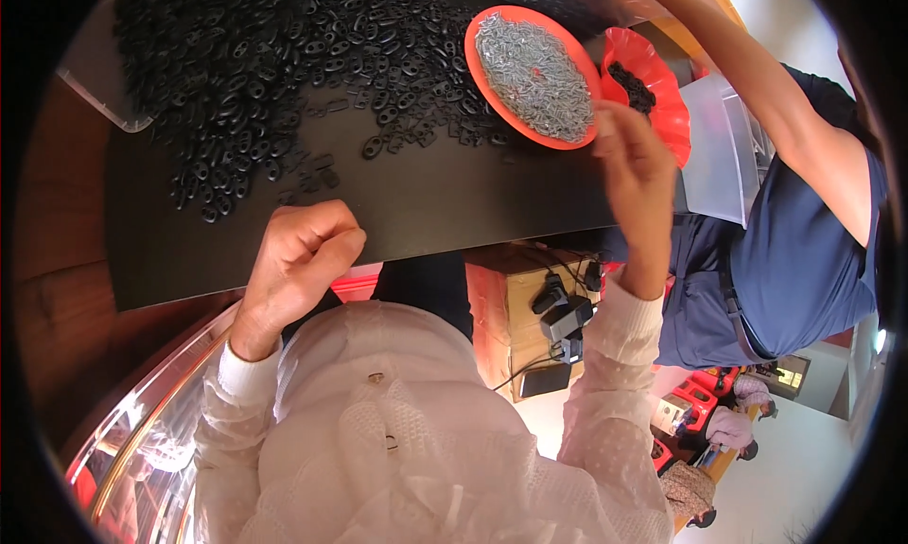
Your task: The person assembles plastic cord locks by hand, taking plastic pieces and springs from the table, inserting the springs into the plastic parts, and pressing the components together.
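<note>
A dark, matte counter stood beside a reddish-brown surface, perhaps floor or furniture. Toward the lower right, red plastic stools clustered near a pale wall, and a small bright light glowed at the far right.

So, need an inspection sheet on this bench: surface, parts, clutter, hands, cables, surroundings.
Surface: dark tabletop, bare along the near edge.
Parts: heap of black pieces, far left; red plate of small silvery metal pieces; red fluted bowl with small dark pieces.
Clutter: stray black pieces around the heap; clear bin at right.
Hands: left hand curled, right hand at the plate's near-right rim; contents of both unclear.
Cables: black cables and adapters on a cardboard box below.
Surroundings: co-worker at right, more people beyond.
</note>
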Action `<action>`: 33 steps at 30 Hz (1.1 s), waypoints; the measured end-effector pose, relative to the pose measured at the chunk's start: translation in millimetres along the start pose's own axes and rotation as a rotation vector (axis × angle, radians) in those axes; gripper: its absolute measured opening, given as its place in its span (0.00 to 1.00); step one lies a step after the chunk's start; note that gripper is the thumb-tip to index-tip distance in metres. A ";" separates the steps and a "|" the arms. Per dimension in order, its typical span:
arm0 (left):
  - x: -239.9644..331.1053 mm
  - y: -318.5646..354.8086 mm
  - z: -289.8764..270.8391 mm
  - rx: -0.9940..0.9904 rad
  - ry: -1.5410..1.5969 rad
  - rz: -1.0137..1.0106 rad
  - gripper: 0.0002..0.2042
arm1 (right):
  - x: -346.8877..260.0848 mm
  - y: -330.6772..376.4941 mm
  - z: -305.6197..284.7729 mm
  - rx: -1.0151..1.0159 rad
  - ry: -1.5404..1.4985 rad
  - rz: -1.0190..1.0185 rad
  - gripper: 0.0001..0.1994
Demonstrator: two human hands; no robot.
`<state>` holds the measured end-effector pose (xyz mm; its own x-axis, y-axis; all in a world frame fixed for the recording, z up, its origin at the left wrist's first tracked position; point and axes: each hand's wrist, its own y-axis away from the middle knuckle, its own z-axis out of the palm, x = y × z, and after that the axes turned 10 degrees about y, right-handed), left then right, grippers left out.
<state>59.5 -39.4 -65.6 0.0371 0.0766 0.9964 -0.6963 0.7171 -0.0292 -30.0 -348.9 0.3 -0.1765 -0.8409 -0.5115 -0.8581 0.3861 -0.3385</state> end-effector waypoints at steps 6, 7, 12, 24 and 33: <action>0.6 -0.6 4.3 -0.001 0.000 0.061 0.09 | -49.4 -18.9 59.5 -0.262 0.273 -0.385 0.14; 2.5 0.1 5.8 0.002 -0.003 0.054 0.09 | -55.8 -24.7 66.2 -0.314 0.372 -0.355 0.15; 0.3 3.3 6.8 0.040 -0.080 0.104 0.07 | -81.2 -48.5 98.6 -0.457 0.581 -0.398 0.16; -6.6 4.9 4.1 0.042 -0.134 0.201 0.11 | -86.0 -65.5 123.5 -0.406 0.440 -0.543 0.08; -7.6 5.2 3.4 0.036 -0.162 0.215 0.11 | -87.7 -78.6 130.8 -0.330 0.351 -0.520 0.07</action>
<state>53.1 -38.6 -73.1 -0.2273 0.1107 0.9675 -0.7008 0.6712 -0.2415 116.0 -256.0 -31.6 0.1985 -0.9791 -0.0451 -0.9649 -0.1871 -0.1844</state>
